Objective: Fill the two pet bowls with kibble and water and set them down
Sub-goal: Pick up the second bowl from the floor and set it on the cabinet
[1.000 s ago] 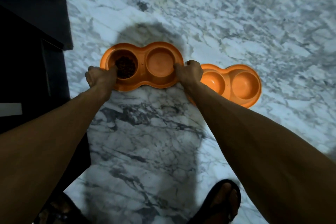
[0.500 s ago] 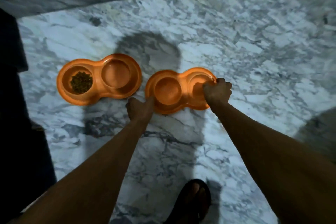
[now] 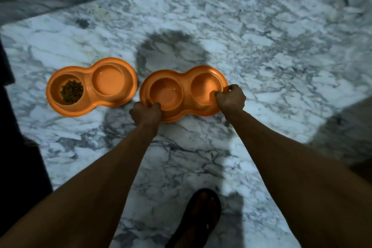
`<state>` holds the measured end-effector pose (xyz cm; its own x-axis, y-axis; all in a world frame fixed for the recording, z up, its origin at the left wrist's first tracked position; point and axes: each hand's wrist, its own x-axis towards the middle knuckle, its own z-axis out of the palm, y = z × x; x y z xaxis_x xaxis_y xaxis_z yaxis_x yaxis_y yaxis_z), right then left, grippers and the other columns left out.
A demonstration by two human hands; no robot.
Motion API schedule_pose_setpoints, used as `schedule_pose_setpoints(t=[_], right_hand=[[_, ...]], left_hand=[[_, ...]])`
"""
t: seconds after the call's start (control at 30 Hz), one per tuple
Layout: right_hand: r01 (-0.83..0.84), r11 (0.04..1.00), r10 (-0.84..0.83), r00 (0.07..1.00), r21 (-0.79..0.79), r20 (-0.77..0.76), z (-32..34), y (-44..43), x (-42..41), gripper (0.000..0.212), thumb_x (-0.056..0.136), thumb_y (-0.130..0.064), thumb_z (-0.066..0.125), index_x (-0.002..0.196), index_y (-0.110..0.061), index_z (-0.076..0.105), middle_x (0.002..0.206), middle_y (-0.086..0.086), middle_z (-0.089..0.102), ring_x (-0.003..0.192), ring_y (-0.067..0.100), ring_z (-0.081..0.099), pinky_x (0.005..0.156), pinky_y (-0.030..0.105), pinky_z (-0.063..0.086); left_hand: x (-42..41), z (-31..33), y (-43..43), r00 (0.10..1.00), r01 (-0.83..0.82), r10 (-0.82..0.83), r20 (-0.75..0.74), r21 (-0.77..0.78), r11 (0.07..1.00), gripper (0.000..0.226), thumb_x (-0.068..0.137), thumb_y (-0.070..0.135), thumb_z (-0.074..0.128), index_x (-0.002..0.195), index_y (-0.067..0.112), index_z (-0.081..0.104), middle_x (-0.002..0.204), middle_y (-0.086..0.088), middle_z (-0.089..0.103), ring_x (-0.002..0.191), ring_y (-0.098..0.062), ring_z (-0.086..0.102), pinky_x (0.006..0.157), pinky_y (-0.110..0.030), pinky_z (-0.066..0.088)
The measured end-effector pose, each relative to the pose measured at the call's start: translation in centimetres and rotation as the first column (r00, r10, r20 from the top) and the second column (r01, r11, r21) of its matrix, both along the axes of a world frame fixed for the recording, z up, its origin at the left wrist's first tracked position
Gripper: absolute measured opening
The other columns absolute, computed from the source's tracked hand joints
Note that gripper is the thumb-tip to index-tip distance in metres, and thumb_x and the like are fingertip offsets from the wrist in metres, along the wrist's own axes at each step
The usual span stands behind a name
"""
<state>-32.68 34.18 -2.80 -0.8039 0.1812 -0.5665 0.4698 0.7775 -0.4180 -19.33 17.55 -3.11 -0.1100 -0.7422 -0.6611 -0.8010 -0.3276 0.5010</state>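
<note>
The fingers [image 3: 155, 105] of the left hand [image 3: 146, 113] curl over the near rim of the second double bowl [image 3: 186, 94]. The right hand [image 3: 231, 98] pinches its right end, thumb outside the rim and fingers hooked into the well. A second ago both hands held the first double bowl [image 3: 90, 84]. That one now sits on the marble floor [image 3: 281, 56] with kibble [image 3: 72, 91] in its left well, just left of the held dish. So one dish looks placed, and this one seems to be getting squared up beside it. I cannot tell whether any well holds water. A sandalled foot [image 3: 201, 215] stands nearer me. No brand, label or writing shows anywhere.
</note>
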Motion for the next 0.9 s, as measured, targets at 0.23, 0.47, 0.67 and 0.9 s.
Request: schedule_pose_setpoints(t=[0.23,0.47,0.67,0.9], right_hand=[[0.061,0.993,-0.062,0.998,-0.096,-0.004,15.3,-1.9,-0.3,0.040,0.079,-0.026,0.071,0.114,-0.011,0.058,0.105,0.008,0.061,0.103,0.028,0.060,0.093,0.044,0.052],[0.059,0.958,-0.067,0.998,-0.280,-0.021,39.3,-7.2,-0.1,0.036,0.074,-0.023,0.067,0.107,-0.020,0.053,0.105,0.005,0.060,0.096,0.029,0.063,0.083,0.041,0.056],[0.022,0.929,-0.071,0.990,-0.371,-0.119,57.8,-10.9,3.3,0.048,0.075,-0.025,0.068,0.121,-0.015,0.056,0.112,0.008,0.060,0.101,0.030,0.062,0.087,0.042,0.055],[0.000,0.892,-0.099,0.976,-0.452,-0.196,72.0,-14.8,11.5,0.049,0.078,-0.027,0.072,0.123,-0.016,0.054,0.114,0.007,0.056,0.097,0.029,0.058,0.088,0.045,0.054]], left_hand=[[-0.4,15.3,-2.7,0.997,-0.016,0.012,-0.075,-0.053,0.998,0.056,0.064,0.034,0.070,0.107,-0.002,0.063,0.110,-0.022,0.065,0.101,-0.038,0.063,0.086,-0.047,0.055],[0.6,39.1,-7.2,0.985,-0.099,0.078,-0.157,-0.130,0.987,0.032,0.067,0.031,0.064,0.081,0.003,0.055,0.083,-0.019,0.064,0.074,-0.037,0.064,0.065,-0.044,0.055],[4.3,57.1,-9.8,0.959,-0.159,0.093,-0.266,-0.240,0.958,0.046,0.068,0.035,0.060,0.091,-0.005,0.061,0.104,-0.028,0.062,0.092,-0.040,0.061,0.072,-0.039,0.048],[13.0,69.4,-14.1,0.920,-0.179,0.048,-0.390,-0.308,0.934,0.062,0.060,0.052,0.058,0.096,0.002,0.065,0.105,-0.022,0.063,0.089,-0.036,0.064,0.076,-0.039,0.053]])
